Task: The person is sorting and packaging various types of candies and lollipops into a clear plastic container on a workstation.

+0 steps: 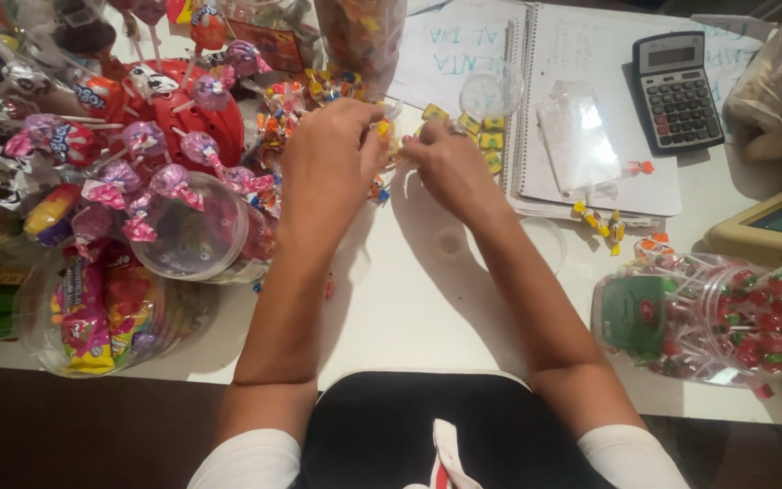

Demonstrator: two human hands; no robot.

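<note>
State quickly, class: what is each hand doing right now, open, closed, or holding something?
Left hand: fingers closed, pinching small wrapped candies.
Right hand: fingers curled at the same candies; the grip itself cannot be told.

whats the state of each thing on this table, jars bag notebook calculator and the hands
left hand: closed on small wrapped candies
right hand: pinching at the same candies
lollipop jar: on its side, nearly full
clear jar: on its side, open
small plastic bag: flat, looks empty
spiral notebook: open
calculator: display blank
</note>
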